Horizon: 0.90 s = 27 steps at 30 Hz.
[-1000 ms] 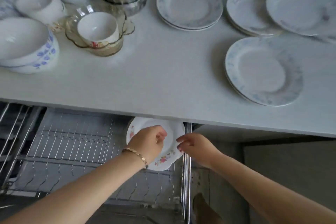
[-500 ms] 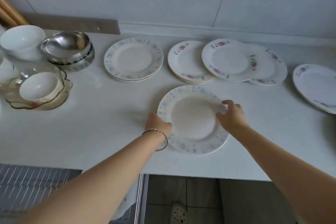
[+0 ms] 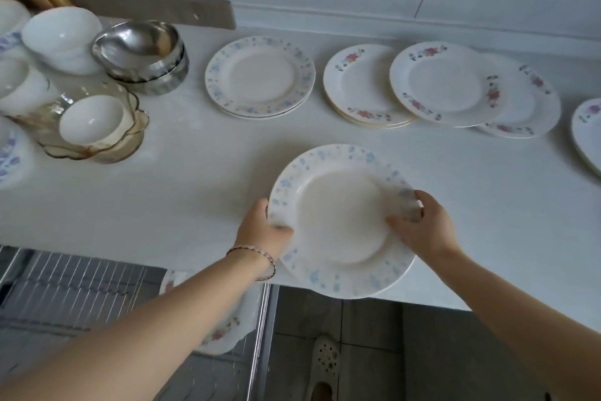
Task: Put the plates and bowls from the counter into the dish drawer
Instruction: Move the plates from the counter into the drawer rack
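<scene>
A blue-flowered plate [image 3: 338,221] is tilted up at the counter's front edge, overhanging it. My left hand [image 3: 261,231] grips its left rim and my right hand [image 3: 422,226] grips its right rim. Below the counter [image 3: 195,179] the wire dish drawer [image 3: 81,296] is pulled out, with a pink-flowered plate [image 3: 227,329] standing at its right end, partly hidden by my left forearm. A stack of blue-flowered plates [image 3: 260,75] and pink-flowered plates [image 3: 364,85] lie further back.
More pink-flowered plates [image 3: 452,82] overlap at the back right, another [image 3: 588,134] at the right edge. Steel bowls [image 3: 143,55], white bowls [image 3: 61,36] and a glass dish holding a white bowl [image 3: 94,124] crowd the left. Tiled floor and a slipper [image 3: 325,358] show below.
One second ago both hands set the pink-flowered plate in the drawer. They then rose to the counter, took the blue-flowered plate by its rims and drew it toward the front edge.
</scene>
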### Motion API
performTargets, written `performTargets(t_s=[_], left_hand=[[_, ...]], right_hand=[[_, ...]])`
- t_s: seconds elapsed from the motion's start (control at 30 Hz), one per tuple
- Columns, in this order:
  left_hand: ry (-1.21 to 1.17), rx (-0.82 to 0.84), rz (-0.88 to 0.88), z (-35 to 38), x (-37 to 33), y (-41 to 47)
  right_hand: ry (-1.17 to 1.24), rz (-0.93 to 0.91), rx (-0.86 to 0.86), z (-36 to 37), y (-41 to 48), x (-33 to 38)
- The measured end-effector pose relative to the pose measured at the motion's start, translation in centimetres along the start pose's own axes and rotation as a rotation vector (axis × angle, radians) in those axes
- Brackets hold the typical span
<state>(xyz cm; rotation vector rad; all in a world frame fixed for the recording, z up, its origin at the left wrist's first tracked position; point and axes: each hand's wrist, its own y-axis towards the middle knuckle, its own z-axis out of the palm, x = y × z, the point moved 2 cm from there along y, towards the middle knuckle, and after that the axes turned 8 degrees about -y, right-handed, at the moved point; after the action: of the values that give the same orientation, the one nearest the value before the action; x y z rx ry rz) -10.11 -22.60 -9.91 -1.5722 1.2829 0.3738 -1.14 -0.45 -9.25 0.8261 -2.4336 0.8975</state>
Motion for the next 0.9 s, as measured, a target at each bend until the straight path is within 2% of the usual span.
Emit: performTargets(t_s=[0.2, 0.4, 0.53, 0.77, 0.9], left_hand=[[-0.030, 0.007, 0.013, -10.2, 7.1, -5.0], [0.055, 0.010, -0.038, -21.1, 16.1, -8.0], [0.109, -0.029, -0.129, -25.8, 21.8, -8.1], [0.245, 0.070, -0.291, -25.1, 29.1, -3.1], [0.311, 0.106, -0.321, -21.4, 31.6, 2.0]], right_hand=[[-0.062, -0.115, 0.071, 5.9, -9.9, 4.1], [-0.042, -0.138, 0.205, 15.7, -19.5, 7.2], [-0.031, -0.108, 0.287, 22.8, -24.2, 7.2], [-0.017, 0.178, 0.388, 32.3, -23.4, 3.6], [-0.088, 0.242, 0.349, 35.4, -19.5, 1.9]])
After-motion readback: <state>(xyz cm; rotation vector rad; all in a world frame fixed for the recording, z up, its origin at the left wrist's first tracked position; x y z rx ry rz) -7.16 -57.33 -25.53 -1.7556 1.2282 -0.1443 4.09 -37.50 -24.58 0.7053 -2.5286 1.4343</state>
